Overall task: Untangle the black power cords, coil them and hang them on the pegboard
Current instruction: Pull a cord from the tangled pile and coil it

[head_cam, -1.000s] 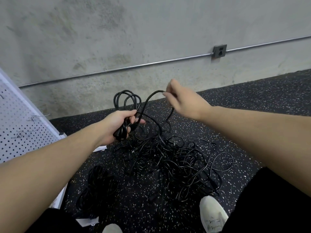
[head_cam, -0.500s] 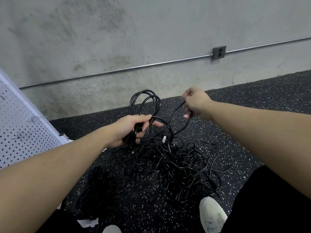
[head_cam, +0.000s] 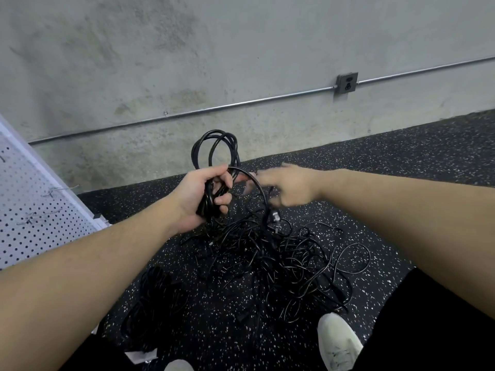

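A: What is seen at the left?
B: A white pegboard [head_cam: 32, 210] is stood by the wall. A coiled cord [head_cam: 217, 156] is gripped by the left hand [head_cam: 203, 194], fingers curled round it.

A: And rightward?
B: The right hand [head_cam: 289, 186] is blurred; its finger state cannot be told. The tangled cords [head_cam: 278, 258] are piled on the floor below.
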